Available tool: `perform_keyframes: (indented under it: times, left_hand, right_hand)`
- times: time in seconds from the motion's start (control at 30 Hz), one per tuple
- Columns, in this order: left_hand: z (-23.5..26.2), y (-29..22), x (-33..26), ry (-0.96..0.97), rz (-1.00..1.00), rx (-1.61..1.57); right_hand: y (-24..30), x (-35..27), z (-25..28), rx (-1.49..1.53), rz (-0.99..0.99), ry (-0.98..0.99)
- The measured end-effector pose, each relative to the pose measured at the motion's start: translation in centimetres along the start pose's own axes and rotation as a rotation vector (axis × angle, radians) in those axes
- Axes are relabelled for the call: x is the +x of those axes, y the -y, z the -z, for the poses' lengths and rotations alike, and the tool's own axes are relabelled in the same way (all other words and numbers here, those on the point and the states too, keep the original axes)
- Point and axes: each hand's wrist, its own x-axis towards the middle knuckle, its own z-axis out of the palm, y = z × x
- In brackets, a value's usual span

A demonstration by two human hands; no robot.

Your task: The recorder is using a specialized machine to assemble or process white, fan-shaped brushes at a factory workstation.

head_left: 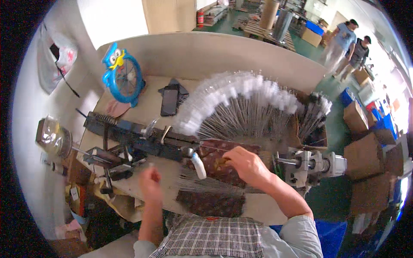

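My left hand (149, 182) is blurred, fingers curled, pinching what seems to be a thin wire just in front of a dark metal bench machine (142, 139). My right hand (245, 165) rests on a brown patterned cloth (215, 161), fingers closed on a thin rod lying across it. A loose bundle of thin metal rods (202, 185) lies between my hands. Behind them, a large fan of rods with clear plastic tips (241, 105) spreads over the table. A white-capped lever (198, 167) sticks out from the machine beside my right hand.
A blue owl-shaped fan (122, 75) and a dark phone (169, 102) sit at the back. A metal motor unit (316, 165) stands at the right edge, a glass jar (53, 137) at the left. Cardboard boxes (365, 155) and two people (350, 43) are beyond.
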Motion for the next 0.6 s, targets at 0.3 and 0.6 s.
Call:
perform_keyframes:
  times: [0.3, 0.6]
  left_hand:
    - [-17.3, 1.6, -7.1, 0.582, 0.121, -0.105]
    - [-18.7, 3.0, -7.1, 0.602, 0.040, 0.042]
  right_hand:
    - [-2.7, -0.6, 2.3, 0.035, -0.120, -0.195]
    - [-2.7, -1.7, 4.7, 0.355, -0.235, -0.047]
